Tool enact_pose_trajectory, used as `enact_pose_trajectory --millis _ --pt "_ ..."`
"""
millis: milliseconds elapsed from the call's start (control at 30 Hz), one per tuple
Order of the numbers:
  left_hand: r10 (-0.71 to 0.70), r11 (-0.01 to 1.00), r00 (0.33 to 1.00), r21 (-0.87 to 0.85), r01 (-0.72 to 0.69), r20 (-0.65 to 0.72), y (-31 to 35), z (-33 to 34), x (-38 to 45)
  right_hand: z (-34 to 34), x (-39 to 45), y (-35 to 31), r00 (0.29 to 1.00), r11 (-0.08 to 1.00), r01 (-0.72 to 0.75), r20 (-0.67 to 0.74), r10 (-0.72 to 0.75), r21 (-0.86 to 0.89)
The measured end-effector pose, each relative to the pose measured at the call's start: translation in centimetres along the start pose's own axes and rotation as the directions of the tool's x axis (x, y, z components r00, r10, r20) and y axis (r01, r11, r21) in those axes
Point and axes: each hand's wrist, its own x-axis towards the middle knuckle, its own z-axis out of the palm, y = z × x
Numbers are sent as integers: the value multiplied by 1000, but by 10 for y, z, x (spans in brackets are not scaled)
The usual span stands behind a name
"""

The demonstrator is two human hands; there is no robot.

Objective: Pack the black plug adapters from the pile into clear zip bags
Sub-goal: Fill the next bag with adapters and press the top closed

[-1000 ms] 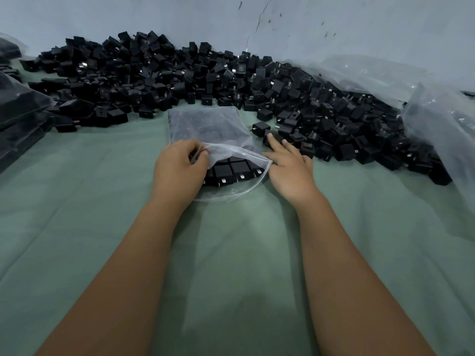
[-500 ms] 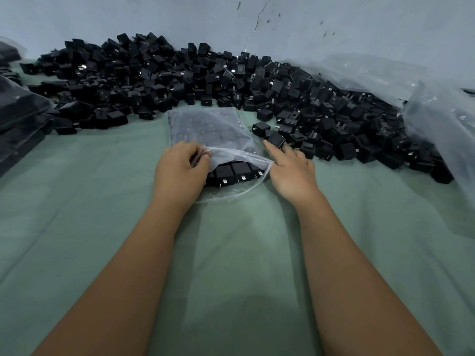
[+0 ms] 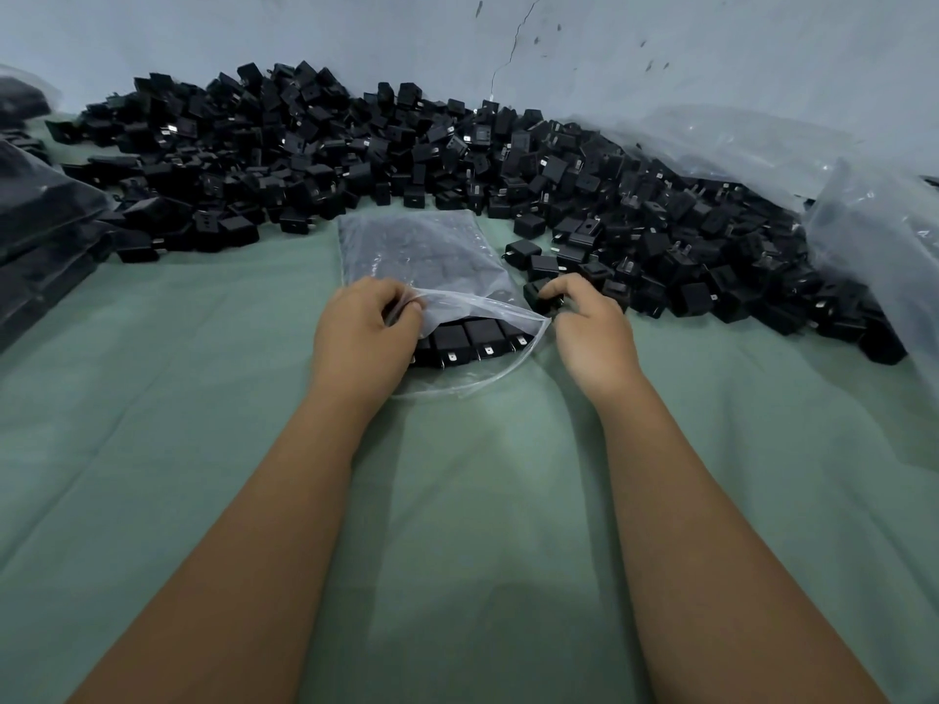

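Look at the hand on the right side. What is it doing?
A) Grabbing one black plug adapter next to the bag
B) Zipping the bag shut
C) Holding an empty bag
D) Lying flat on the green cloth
A: the right hand curls its fingers round a black plug adapter beside the open mouth of the clear zip bag.

Bare green cloth (image 3: 482, 500) near; adapter pile (image 3: 406, 160) blocks the far side.

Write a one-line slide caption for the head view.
Left hand holds the zip bag open; right hand pinches an adapter beside the pile.
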Motion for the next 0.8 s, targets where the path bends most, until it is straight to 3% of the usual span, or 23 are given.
enact_pose_trajectory --millis 167,333,633,733,800 --pt "-22 999 1000 -25 22 -1 0 0 0 -4 -1 1 986 997 -40 -161 50 67" --pt "-36 999 999 -37 36 4 0 1 1 -1 0 2 996 1000 -2 -87 0 -22" --pt "-27 999 1000 -26 27 8 -1 1 1 1 -1 1 990 982 89 -96 -106 -169" --pt "-22 999 1000 -45 22 9 1 1 0 -1 -4 -5 971 971 110 -188 -151 -210" --pt "-28 995 1000 -101 27 -3 3 0 -2 -4 -6 -11 936 991 90 -332 -119 -103"
